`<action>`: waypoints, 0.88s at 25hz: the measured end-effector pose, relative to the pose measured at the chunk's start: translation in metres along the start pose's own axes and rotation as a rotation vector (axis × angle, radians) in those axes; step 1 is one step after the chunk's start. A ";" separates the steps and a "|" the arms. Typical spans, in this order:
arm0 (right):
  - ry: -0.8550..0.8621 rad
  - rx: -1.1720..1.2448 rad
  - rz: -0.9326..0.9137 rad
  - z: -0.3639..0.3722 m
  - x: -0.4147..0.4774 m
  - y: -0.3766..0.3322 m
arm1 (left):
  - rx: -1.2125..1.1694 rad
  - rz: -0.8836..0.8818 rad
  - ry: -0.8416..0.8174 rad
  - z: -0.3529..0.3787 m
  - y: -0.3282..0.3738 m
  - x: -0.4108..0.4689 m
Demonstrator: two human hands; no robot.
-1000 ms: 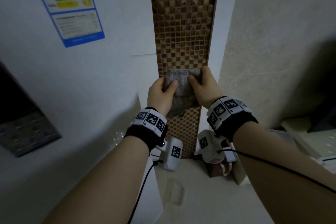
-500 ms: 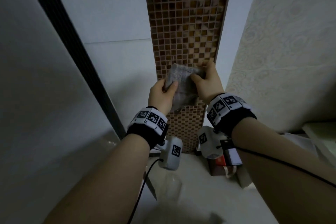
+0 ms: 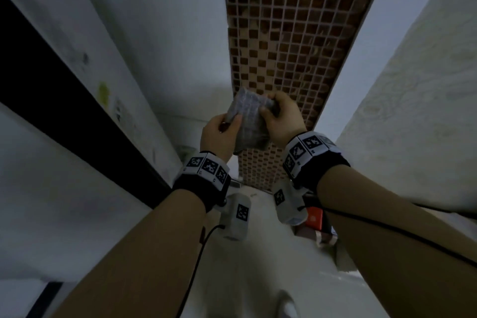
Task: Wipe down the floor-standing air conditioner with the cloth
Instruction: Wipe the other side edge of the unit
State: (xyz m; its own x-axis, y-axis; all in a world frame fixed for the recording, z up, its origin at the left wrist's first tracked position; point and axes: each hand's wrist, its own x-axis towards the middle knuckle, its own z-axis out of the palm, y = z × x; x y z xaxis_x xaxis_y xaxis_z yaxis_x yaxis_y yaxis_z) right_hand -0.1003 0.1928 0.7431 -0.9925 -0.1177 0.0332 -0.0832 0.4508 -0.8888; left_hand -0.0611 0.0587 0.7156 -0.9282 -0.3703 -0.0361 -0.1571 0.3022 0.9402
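A grey folded cloth (image 3: 249,121) is held up in front of me between both hands. My left hand (image 3: 219,134) pinches its left edge with thumb and fingers. My right hand (image 3: 282,117) grips its upper right corner. The white floor-standing air conditioner (image 3: 90,64) fills the left of the view, with a black vertical strip (image 3: 64,116) running down its body. The cloth is held clear of the air conditioner, to its right.
A brown mosaic tile column (image 3: 286,46) rises straight ahead between white wall strips. A pale textured wall (image 3: 413,111) stands on the right. On the light floor near the column base lie a red box (image 3: 313,217) and small items.
The view has swung down and left: the blue label went out of sight and the black strip came in. Both hands kept hold of the cloth and shifted their grip a little.
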 end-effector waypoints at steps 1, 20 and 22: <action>0.001 0.014 0.007 0.014 0.003 0.022 | 0.015 -0.005 -0.001 0.007 -0.020 0.006; 0.043 0.168 0.000 0.237 0.013 0.376 | 0.067 0.046 0.079 0.107 -0.403 0.042; 0.059 0.174 -0.049 0.256 0.008 0.403 | 0.052 0.076 0.093 0.114 -0.433 0.040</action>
State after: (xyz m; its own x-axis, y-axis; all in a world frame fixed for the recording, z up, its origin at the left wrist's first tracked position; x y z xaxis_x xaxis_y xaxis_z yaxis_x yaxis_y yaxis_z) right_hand -0.1189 0.1466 0.2683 -0.9917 -0.0808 0.1004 -0.1195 0.2852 -0.9510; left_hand -0.0682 0.0132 0.2683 -0.9031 -0.4240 0.0684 -0.1073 0.3769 0.9200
